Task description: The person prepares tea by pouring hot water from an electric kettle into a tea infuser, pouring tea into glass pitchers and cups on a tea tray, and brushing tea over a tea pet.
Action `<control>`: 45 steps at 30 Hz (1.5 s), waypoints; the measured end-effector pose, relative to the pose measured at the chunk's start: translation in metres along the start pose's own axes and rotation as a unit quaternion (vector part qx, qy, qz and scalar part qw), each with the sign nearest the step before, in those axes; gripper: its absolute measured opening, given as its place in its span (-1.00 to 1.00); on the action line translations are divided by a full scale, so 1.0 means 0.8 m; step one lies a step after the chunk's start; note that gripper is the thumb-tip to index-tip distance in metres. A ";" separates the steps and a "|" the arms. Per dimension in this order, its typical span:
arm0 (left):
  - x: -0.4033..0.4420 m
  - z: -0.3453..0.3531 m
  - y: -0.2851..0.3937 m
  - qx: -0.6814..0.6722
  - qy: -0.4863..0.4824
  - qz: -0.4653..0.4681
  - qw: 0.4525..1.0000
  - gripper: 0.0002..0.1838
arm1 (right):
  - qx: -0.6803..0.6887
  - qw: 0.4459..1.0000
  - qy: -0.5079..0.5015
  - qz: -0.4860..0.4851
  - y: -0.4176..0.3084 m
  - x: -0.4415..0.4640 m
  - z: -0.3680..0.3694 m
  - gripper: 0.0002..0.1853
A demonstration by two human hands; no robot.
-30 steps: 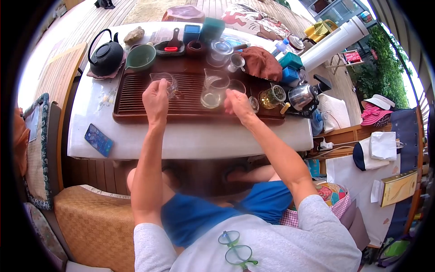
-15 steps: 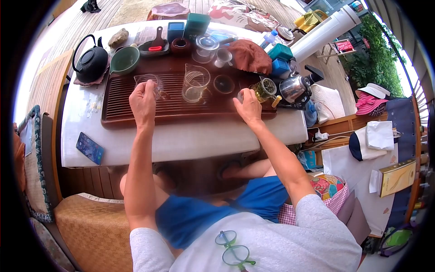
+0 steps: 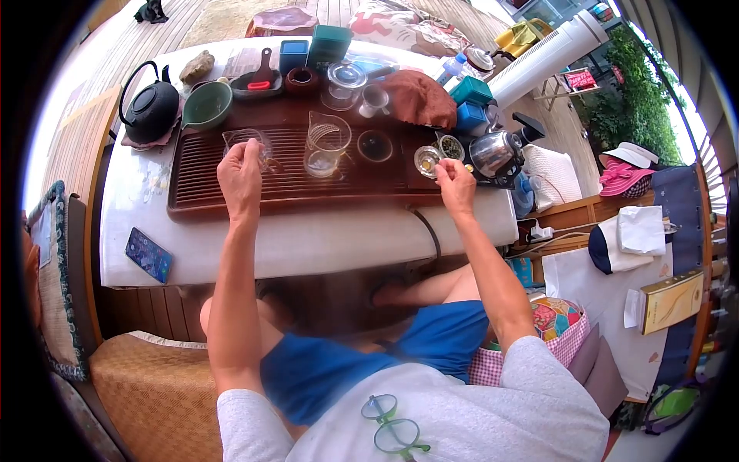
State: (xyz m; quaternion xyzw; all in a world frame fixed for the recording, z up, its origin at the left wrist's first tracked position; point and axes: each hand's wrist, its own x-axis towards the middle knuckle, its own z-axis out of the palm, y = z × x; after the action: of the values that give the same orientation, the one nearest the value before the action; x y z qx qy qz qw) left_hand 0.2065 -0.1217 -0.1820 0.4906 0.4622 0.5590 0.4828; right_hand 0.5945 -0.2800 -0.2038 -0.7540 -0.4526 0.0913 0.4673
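Small pitcher (image 3: 266, 152): gripped by the left fingers (image 3: 251, 152), its spout and bowl showing just beyond them; whether the tray (image 3: 292, 189) is touched cannot be told.
Round glass piece (image 3: 426, 161): pinched at its right edge by the right fingers (image 3: 446, 174), the rest reaching leftward from the fingertips.
Teapot (image 3: 453, 146): placed just beyond those fingertips.
Tall pitcher (image 3: 329, 140): stood between both hands, untouched.

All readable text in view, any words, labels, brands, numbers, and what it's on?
None legible.
Red sign, background right: pale marks, too blurred to read.
Gold box, far right: markings too small to read.
Phone on the table: lit screen, nothing readable.
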 end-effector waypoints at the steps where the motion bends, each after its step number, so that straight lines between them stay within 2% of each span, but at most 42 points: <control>1: -0.001 0.000 0.000 0.002 -0.002 0.000 1.000 -0.72 | 0.062 0.998 0.008 0.028 0.001 0.011 -0.014 -0.82; 3: -0.003 0.003 0.001 -0.001 -0.004 -0.003 1.000 -0.72 | 0.132 0.985 0.035 0.103 -0.016 0.026 -0.039 -0.82; 6: -0.002 0.005 -0.003 -0.005 -0.007 -0.001 1.000 -0.72 | 0.196 0.971 0.039 0.133 0.028 0.065 -0.062 -0.81; 9: -0.004 0.005 0.003 0.000 -0.011 -0.012 1.000 -0.70 | 0.184 0.956 0.001 0.228 0.050 0.087 -0.072 -0.83; 13: -0.003 0.006 0.003 -0.005 -0.011 -0.016 1.000 -0.69 | 0.183 0.945 -0.014 0.271 0.062 0.099 -0.076 -0.83; 17: -0.002 0.007 0.003 0.002 -0.015 -0.020 1.000 -0.70 | 0.017 0.974 -0.045 0.221 0.066 0.114 -0.079 -0.80; 20: -0.001 0.009 0.001 0.006 -0.016 -0.017 1.000 -0.70 | -0.112 0.977 -0.086 0.159 0.069 0.121 -0.075 -0.68; 21: 0.000 0.009 0.001 0.004 -0.017 -0.018 1.000 -0.70 | -0.180 0.976 -0.080 0.089 0.069 0.121 -0.071 -0.63; 24: 0.001 0.010 0.000 0.004 -0.015 -0.015 1.000 -0.70 | -0.292 0.954 -0.064 -0.004 0.070 0.122 -0.065 -0.67; 28: 0.000 0.009 0.002 0.009 -0.015 -0.010 1.000 -0.70 | -0.265 0.960 -0.091 0.026 0.077 0.122 -0.073 -0.68; 31: 0.000 0.009 0.002 0.008 -0.019 -0.014 1.000 -0.69 | -0.149 0.988 -0.002 0.029 0.067 0.116 -0.065 -0.47; 34: -0.003 0.010 0.004 0.008 -0.017 -0.013 1.000 -0.70 | -0.123 0.990 -0.069 -0.013 0.034 0.112 -0.058 -0.29; 38: -0.003 0.010 0.000 -0.001 -0.006 0.000 1.000 -0.72 | -0.234 0.958 -0.138 -0.094 0.042 0.111 -0.059 -0.29; 43: -0.001 0.007 0.001 -0.018 -0.004 -0.004 1.000 -0.72 | -0.190 0.972 -0.138 -0.028 0.036 0.101 -0.056 -0.24; 45: -0.002 0.006 0.005 -0.017 -0.005 -0.009 1.000 -0.72 | -0.200 0.971 -0.121 -0.043 0.039 0.095 -0.052 -0.20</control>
State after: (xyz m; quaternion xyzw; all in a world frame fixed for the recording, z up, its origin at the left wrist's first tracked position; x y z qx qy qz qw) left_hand 0.2110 -0.1237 -0.1779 0.4811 0.4546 0.5602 0.4981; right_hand 0.6801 -0.2521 -0.1835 -0.7952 -0.5471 0.0693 0.2520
